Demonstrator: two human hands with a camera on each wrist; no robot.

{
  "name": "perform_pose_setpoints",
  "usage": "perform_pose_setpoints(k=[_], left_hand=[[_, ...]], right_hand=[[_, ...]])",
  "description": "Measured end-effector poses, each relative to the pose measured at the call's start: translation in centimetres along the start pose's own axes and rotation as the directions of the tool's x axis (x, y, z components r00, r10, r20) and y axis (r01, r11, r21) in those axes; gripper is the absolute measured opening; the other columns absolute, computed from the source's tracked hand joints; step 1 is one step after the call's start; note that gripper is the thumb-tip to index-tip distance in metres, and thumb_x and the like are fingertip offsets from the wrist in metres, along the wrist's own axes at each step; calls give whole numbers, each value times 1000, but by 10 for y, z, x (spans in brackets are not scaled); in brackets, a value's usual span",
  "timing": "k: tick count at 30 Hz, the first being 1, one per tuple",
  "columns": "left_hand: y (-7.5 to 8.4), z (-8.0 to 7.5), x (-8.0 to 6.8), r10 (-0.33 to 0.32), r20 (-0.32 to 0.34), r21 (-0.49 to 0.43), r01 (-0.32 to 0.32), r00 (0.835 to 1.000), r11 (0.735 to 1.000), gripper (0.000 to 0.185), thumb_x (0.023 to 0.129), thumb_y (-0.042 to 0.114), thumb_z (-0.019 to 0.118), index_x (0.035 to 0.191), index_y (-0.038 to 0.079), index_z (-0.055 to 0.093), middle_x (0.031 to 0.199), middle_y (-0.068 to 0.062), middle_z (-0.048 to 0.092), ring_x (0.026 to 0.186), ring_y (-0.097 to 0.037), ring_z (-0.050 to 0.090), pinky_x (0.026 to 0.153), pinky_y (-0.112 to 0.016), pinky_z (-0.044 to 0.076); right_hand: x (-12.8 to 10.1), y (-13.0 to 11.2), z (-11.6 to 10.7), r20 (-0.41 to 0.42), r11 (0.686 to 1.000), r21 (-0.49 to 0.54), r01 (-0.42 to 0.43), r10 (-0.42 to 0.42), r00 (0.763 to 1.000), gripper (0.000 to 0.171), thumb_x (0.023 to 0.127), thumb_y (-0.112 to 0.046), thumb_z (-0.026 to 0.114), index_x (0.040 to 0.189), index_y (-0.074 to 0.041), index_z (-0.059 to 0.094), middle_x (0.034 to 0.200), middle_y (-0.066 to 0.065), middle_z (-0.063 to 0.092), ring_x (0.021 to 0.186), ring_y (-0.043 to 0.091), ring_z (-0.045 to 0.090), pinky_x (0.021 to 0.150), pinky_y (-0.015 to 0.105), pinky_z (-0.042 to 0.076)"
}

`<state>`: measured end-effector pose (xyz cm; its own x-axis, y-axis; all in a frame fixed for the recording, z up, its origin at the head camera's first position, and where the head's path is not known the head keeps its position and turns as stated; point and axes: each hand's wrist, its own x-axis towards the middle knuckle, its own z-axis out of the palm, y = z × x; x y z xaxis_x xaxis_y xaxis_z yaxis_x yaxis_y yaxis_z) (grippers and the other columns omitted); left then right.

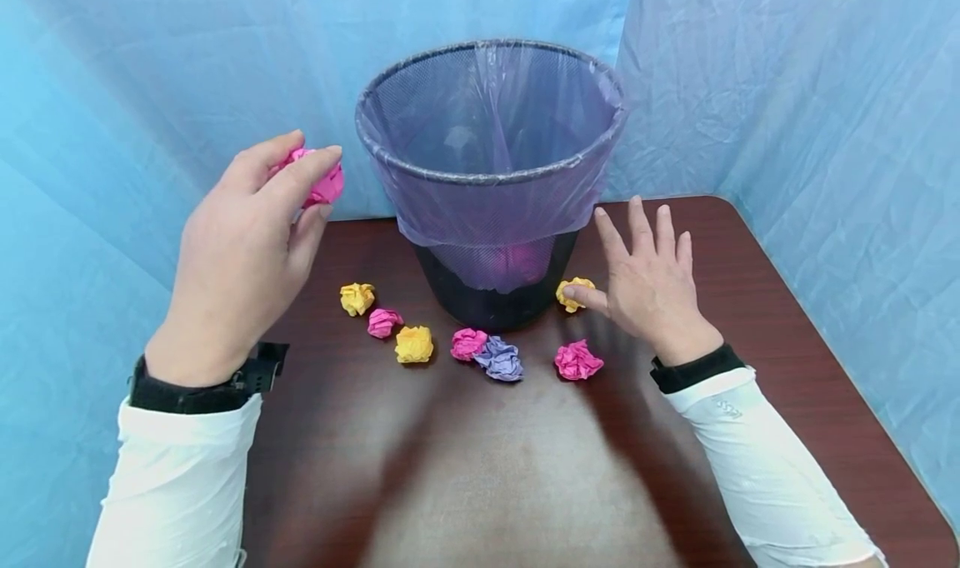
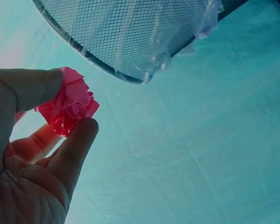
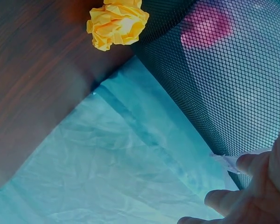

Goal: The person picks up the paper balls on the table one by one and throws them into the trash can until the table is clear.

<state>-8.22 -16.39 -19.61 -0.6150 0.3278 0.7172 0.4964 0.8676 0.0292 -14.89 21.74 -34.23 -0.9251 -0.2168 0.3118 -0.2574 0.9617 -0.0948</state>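
Note:
My left hand (image 1: 243, 239) pinches a crumpled pink paper ball (image 2: 72, 102) between thumb and fingers, raised to the left of a black mesh wastebasket (image 1: 491, 308). A translucent purple bag (image 1: 495, 210) lines the basket and folds over its rim. Something pink (image 3: 207, 28) shows through the mesh low inside. To the basket's right, my right hand (image 1: 648, 289) has its fingers spread and holds nothing. Its thumb overlaps a yellow paper ball (image 1: 577, 293) in the head view; whether they touch I cannot tell. In the right wrist view, that yellow ball lies beside the basket's base, apart from the fingers.
Several paper balls lie before the basket: yellow (image 1: 357, 299), pink (image 1: 385, 323), yellow (image 1: 414, 345), pink (image 1: 468, 344) touching purple (image 1: 501, 359), and pink (image 1: 578, 360) at right. They rest on a dark brown table (image 1: 480, 468). Blue cloth (image 1: 187, 68) hangs around the back and sides.

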Motion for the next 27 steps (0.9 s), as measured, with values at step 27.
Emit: perform_pose_setpoints(k=[27], left_hand=[[18,-5,26,41,-59,-33,-43,997,999,42,88,4,67,129,10,62,131,-22,57,124,-32,53,90,-55,49]], right_hand=[[3,5,-17,-49,1000,-28,8,-9,999,104,75,-77,58,156,-24,18,159,23,10,142,52,6,102,74,15]])
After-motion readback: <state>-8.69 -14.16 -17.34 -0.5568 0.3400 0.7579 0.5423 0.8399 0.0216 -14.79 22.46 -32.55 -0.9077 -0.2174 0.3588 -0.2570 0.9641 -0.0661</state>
